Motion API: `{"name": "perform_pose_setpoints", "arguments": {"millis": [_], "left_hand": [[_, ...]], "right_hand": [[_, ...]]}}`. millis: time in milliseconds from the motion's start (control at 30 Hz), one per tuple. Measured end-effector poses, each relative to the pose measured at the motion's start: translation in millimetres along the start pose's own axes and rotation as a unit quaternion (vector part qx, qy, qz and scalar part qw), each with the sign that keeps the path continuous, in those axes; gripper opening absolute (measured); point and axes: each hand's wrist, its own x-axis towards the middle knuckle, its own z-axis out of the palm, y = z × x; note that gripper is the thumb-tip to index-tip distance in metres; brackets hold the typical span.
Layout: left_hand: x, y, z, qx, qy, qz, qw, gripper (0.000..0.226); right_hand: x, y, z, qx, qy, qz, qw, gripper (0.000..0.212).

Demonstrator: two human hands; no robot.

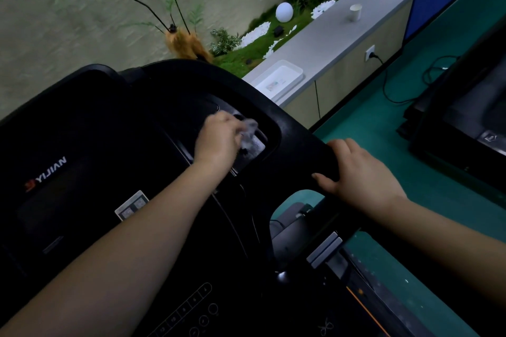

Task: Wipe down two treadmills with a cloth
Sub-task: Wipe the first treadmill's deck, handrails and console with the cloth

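The treadmill (115, 131) console looks like black plastic, mostly matt with a faint sheen along its curved rim, and the recessed pocket on its right has a paler, silvery glossy floor. The cloth (248, 133) is a thin, crumpled, greyish-white fabric. Behind, the desk (342, 35) top is smooth matt grey, the tray (279, 81) on it smooth white plastic, and the floor (438, 172) a flat matt green.
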Motion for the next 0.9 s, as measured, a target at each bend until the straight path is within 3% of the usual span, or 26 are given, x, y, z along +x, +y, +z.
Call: {"name": "perform_pose_setpoints", "arguments": {"millis": [100, 167, 233, 300, 433, 533, 600, 700, 767, 833, 900], "left_hand": [[9, -15, -30, -0.003, 0.178, -0.049, 0.983, 0.024], [20, -22, -43, 0.031, 0.225, -0.096, 0.969, 0.027], [30, -29, -41, 0.099, 0.161, -0.148, 0.971, 0.033], [36, -30, -25, 0.126, 0.107, -0.138, 0.977, 0.032], [25, -4, 9, 0.064, 0.058, -0.034, 0.996, 0.018], [-1, 9, 26, 0.044, -0.046, 0.094, 0.993, 0.018], [-2, 6, 15, 0.028, -0.112, 0.116, 0.987, 0.021], [19, -12, -22, 0.035, -0.057, 0.110, 0.992, 0.026], [34, -28, -58, 0.114, 0.023, 0.031, 0.993, 0.026], [43, -50, -92, 0.233, 0.066, -0.066, 0.968, 0.024], [46, -65, -114, 0.323, 0.052, -0.113, 0.938, 0.035]], "right_hand": [[0, 0, 0, 0.002, 0.002, 0.001, 1.000, 0.058], [0, -1, 0, 0.003, 0.003, 0.002, 1.000, 0.058], [0, 0, 1, 0.005, 0.003, 0.003, 1.000, 0.057], [0, -1, 0, 0.004, 0.001, 0.006, 1.000, 0.057], [1, -1, 0, 0.002, 0.000, 0.005, 1.000, 0.058], [1, -1, 0, 0.003, -0.002, 0.006, 1.000, 0.059], [1, -1, 0, 0.004, -0.003, 0.007, 1.000, 0.059], [1, -1, 1, 0.003, -0.002, 0.007, 1.000, 0.058], [2, 0, 1, 0.000, -0.002, 0.005, 1.000, 0.057], [2, 0, 2, -0.001, 0.000, 0.004, 1.000, 0.057], [2, 0, 2, 0.001, 0.002, 0.004, 1.000, 0.057]]}}
